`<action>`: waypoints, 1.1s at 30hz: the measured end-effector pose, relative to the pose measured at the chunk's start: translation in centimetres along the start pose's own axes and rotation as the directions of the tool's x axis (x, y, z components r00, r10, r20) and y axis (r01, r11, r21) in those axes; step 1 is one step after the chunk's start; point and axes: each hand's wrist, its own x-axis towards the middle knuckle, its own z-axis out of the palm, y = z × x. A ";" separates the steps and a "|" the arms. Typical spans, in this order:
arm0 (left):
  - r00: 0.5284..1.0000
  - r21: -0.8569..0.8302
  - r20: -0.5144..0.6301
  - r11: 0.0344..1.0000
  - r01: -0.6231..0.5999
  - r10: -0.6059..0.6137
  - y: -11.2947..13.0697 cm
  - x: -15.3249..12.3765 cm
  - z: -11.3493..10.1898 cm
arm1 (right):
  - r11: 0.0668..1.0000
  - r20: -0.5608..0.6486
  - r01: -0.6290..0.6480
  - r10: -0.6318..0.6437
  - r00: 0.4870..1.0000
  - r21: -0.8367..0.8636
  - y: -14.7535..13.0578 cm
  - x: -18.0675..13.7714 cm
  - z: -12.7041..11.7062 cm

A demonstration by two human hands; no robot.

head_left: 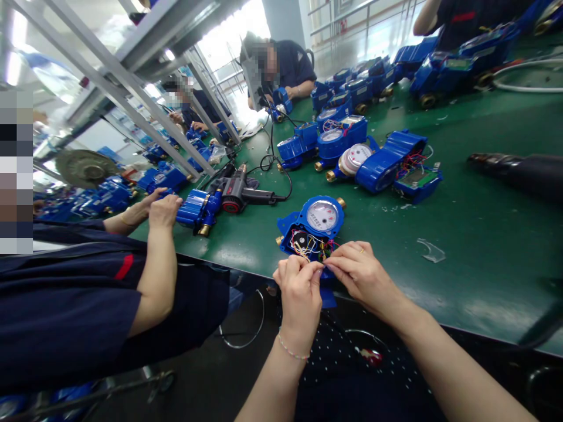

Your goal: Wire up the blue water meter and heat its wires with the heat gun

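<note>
An opened blue water meter (319, 220) with a round white dial lies at the near edge of the green table (484, 234). Coloured wires (310, 246) spill from its open base. My left hand (299, 287) and my right hand (358, 272) meet just below the meter, fingertips pinched together on the wires and a small part at the base. The part itself is too small to name. A bead bracelet circles my left wrist and a ring is on my right hand.
A co-worker's arms (153, 234) reach onto the table at left, hands on another blue meter (197, 211) beside a black electric screwdriver (240, 193). Several blue meters (352, 140) and open housings (398, 161) crowd the far side. Other people sit further along.
</note>
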 end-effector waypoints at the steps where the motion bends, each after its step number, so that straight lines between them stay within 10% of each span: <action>1: 1.000 0.000 -0.003 1.000 0.001 -0.001 0.0 0.0 0.0 | 1.000 0.003 0.006 -0.006 1.000 0.008 0.0 0.0 0.0; 33: 0.995 -0.118 0.078 0.990 0.073 -0.064 -1.3 0.6 -0.1 | 0.993 0.044 0.054 -0.050 0.998 -0.109 0.9 1.0 -1.6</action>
